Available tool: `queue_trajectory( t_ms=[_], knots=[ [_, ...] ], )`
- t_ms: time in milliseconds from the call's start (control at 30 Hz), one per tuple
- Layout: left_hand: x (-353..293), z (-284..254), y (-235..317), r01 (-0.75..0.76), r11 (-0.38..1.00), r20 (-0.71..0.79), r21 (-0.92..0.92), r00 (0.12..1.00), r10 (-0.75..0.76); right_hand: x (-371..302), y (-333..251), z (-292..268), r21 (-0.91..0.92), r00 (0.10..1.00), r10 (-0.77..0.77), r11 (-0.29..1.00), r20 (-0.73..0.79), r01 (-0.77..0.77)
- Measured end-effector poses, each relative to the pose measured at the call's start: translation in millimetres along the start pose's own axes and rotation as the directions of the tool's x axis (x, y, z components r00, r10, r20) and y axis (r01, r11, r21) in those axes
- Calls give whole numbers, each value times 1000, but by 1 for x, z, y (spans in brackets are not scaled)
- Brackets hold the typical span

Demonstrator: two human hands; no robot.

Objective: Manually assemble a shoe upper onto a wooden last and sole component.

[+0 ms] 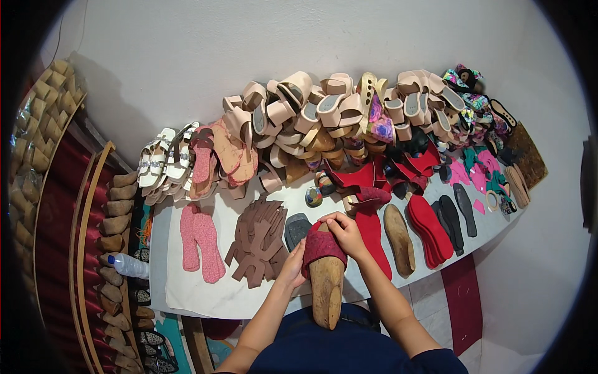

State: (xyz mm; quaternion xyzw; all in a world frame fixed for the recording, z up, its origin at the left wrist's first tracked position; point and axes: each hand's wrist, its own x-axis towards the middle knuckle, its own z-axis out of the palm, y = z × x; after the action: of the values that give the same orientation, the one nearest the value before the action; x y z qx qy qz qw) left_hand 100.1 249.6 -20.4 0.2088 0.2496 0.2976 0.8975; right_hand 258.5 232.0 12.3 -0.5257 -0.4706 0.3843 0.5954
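The wooden last (326, 290) was positioned just above the near edge of the tabletop (160, 249), in front of the person's torso, with its narrow end directed toward the body. A dark red upper (325, 245) was fitted as a band across the broad end of the last. The fingers of the left hand (291, 266) gripped the left side of the upper and last. The fingers of the right hand (344, 233) were closed on the top right edge of the upper, near the far end of the last. A dark grey sole (297, 229) lay just beyond the left hand, and brown cut pieces (258, 240) were heaped to its left, followed by two pink speckled insoles (202, 243). To the right of the right hand lay a red piece (374, 246), a second last (398, 240), a stack of red insoles (428, 232) and black soles (448, 223). Beige heeled sandals (339, 103) were piled along the wall.
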Motion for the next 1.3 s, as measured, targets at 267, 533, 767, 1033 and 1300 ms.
queue_trajectory(
  t_ms=[267,533,767,1033,1300],
  knots=[
    [2,-8,-1,-66,992,61,108,996,59,1,1,-3,-17,1000,-19,1000,14,19],
    [6,-1,-21,-248,947,-93,205,958,271,0,-3,0,-17,999,-32,999,10,32],
    [9,1,-24,-315,915,-141,251,924,356,-1,3,-2,-16,999,-42,999,9,42],
    [14,1,-6,-46,997,17,-68,999,48,1,1,-1,45,999,-16,999,39,14],
    [3,9,-13,-41,992,10,-118,999,42,1,6,0,45,999,-17,999,43,15]
  ],
)
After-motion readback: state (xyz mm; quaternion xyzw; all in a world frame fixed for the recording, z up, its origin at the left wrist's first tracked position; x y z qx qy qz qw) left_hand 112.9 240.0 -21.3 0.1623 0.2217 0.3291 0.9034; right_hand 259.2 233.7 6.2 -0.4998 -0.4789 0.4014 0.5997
